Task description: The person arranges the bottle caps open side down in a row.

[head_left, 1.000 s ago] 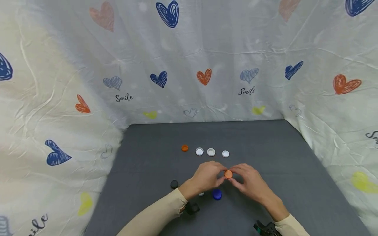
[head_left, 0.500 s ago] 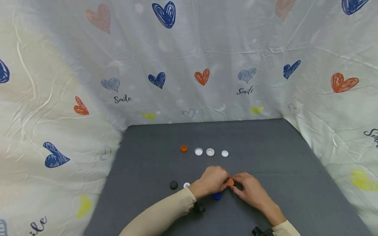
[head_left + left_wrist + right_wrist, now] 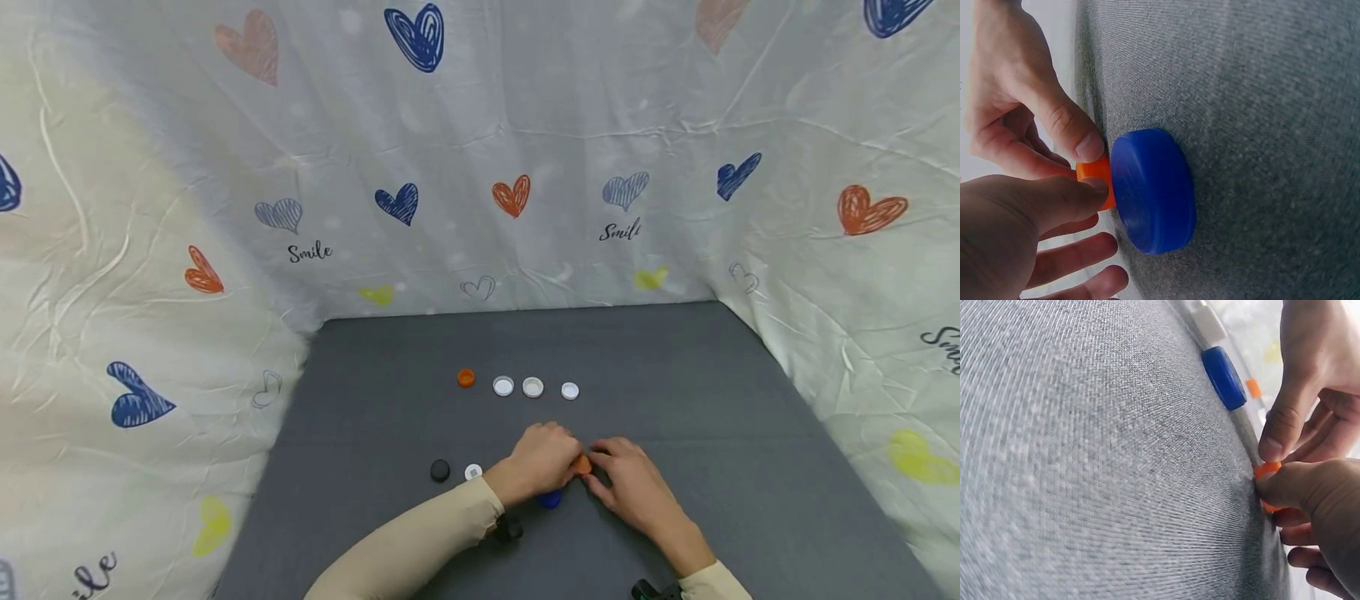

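Both hands meet over a small orange bottle cap [image 3: 582, 465] on the grey cloth. My left hand [image 3: 542, 457] pinches it from the left, with the thumb [image 3: 1094, 187] against its side. From the right, my right hand [image 3: 641, 490] holds the same cap between thumb [image 3: 1272, 486] and fingers. In both wrist views the cap is low, close over the cloth, and partly hidden by the thumbs. A larger blue bottle cap [image 3: 1154, 190] lies just on the near side, partly covered by the left hand in the head view.
Farther back, another orange cap [image 3: 466, 378] and white caps [image 3: 503, 386] form a row. Left of the hands lie a black cap [image 3: 440, 471] and a white cap [image 3: 473, 472]. A white curtain with printed hearts [image 3: 512, 197] borders the grey table [image 3: 390, 400].
Both hands have brought the orange cap nearer to the person and lower. The left forearm has shifted right, uncovering the near white cap and covering part of the blue one.
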`<state>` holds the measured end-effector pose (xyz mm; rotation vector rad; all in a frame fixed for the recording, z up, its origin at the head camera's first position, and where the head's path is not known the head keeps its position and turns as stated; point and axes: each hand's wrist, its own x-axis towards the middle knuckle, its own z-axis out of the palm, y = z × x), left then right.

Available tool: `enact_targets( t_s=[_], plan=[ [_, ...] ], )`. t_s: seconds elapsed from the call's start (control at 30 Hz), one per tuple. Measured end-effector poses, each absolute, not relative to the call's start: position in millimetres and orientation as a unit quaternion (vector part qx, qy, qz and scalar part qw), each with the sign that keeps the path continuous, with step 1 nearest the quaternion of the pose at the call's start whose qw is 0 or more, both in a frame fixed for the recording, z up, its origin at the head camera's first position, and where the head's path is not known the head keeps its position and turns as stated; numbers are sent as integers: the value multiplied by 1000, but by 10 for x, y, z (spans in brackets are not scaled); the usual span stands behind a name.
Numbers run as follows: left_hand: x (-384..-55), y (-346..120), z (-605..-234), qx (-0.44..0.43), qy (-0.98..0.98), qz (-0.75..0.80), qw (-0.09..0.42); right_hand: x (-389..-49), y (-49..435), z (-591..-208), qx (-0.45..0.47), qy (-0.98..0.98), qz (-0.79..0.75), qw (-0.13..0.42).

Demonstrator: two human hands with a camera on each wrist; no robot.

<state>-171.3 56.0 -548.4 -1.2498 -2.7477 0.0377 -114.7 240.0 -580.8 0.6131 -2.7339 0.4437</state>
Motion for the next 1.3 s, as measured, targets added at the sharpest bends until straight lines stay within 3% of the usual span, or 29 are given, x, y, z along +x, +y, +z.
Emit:
enact_targets(
  t_s=[0.3, 0.5, 0.77, 1.3],
  plan=[
    [-1815, 311, -5372, -376, -926, -18, 39, -1299, 2366, -5557, 226, -951, 168, 129],
    [-1921, 43, -5170, -343, -936, -36, 67, -1503, 2312, -5352, 252, -942, 165, 150],
    [-2118, -362, -5006, -290, -950, -81, 82, -1860, 2160, -5136, 264, -943, 155, 134],
    [-2456, -1026, -4897, -219, -967, -115, 67, -2403, 1641, -5046, 291, -939, 153, 97]
  ],
)
